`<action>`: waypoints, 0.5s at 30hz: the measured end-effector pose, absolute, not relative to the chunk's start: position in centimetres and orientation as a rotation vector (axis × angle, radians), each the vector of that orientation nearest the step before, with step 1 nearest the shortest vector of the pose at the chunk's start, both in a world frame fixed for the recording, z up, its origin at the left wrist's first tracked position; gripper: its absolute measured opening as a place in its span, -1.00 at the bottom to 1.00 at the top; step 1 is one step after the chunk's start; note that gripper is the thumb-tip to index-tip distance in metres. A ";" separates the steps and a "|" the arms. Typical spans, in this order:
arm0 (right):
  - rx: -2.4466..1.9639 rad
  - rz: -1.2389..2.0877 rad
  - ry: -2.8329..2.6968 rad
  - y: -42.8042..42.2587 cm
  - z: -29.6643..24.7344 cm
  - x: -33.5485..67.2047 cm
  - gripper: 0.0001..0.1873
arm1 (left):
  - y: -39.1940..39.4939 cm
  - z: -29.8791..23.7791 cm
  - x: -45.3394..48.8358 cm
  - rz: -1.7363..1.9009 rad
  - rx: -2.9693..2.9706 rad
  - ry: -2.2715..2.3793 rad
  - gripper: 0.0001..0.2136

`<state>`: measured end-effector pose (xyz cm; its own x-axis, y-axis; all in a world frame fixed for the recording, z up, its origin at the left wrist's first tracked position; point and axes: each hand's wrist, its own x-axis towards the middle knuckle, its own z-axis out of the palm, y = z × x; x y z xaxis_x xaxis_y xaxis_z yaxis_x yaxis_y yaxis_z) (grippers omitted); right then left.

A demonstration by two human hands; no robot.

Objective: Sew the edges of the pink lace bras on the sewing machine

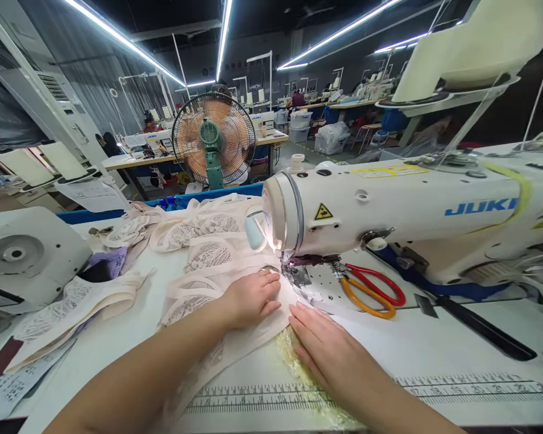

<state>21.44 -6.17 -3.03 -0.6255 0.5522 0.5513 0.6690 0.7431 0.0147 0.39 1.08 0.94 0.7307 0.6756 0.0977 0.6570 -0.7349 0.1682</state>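
My left hand (252, 299) lies on a pale cream fabric piece with lace (283, 310), its fingers flat and the thumb apart, just left of the needle area. My right hand (328, 340) rests with straight fingers at the right edge of the same piece, over a yellowish clear wrapped strip (292, 352). The fabric reaches up to the presser foot (294, 274) of a white JUKI sewing machine (335, 205), where a lamp shines. More joined cream lace pieces (212, 250) trail to the left and back. The fingertips' undersides are hidden.
Scissors with red and orange handles (375, 292) lie right of the needle, near a black-handled tool (484, 328). A printed ruler (253, 398) runs along the front edge. Another machine head (22, 259) and loose lace pieces (67, 307) stand left. Behind is a fan (212, 138).
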 end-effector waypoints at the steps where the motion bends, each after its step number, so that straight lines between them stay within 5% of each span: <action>1: -0.929 -0.298 -2.407 -6.3 -3.1 21.5 -0.65 | 1.2 1.0 0.5 0.233 2.813 1.090 -0.62; 15: -0.950 -0.359 -2.382 -6.2 -3.2 21.7 -0.65 | 1.4 0.6 1.1 0.304 2.881 1.113 -0.64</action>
